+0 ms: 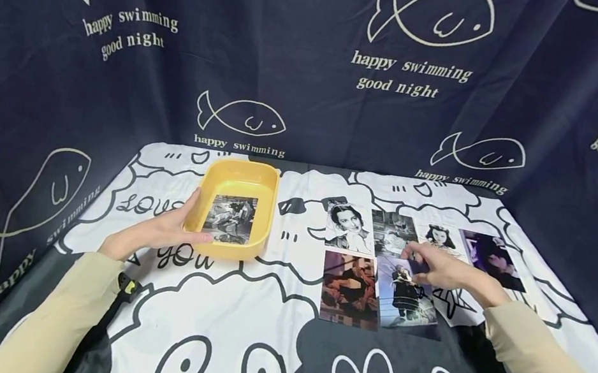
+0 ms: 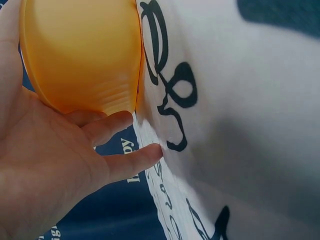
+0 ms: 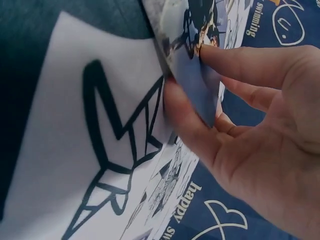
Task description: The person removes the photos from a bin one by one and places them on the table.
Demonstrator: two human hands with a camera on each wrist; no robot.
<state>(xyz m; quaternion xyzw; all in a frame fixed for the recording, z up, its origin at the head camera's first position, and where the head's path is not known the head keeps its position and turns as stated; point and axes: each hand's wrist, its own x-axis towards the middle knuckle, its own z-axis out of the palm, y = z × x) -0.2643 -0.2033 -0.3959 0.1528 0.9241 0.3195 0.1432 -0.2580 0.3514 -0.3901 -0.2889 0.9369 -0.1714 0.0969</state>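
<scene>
My left hand (image 1: 165, 231) grips the left side of a yellow plastic tray (image 1: 241, 187), its thumb at the near rim. In the left wrist view the fingers lie against the tray's outer wall (image 2: 82, 55). One black-and-white photo card (image 1: 230, 218) lies inside the tray. On the right, my right hand (image 1: 446, 270) pinches the upper edge of a bluish photo card (image 1: 403, 302) showing a figure in dark clothes. The right wrist view shows that card (image 3: 197, 90) tilted up at the pinched edge, the thumb on its picture side and a finger behind it.
Several other photo cards lie close around the right hand: a black-and-white portrait (image 1: 347, 229), a grey one (image 1: 392, 229), a pale one (image 1: 437, 234), a purple one (image 1: 488, 257) and a reddish-brown one (image 1: 351, 291). A patterned cloth (image 1: 233, 318) covers the table; a dark curtain (image 1: 316, 73) hangs behind.
</scene>
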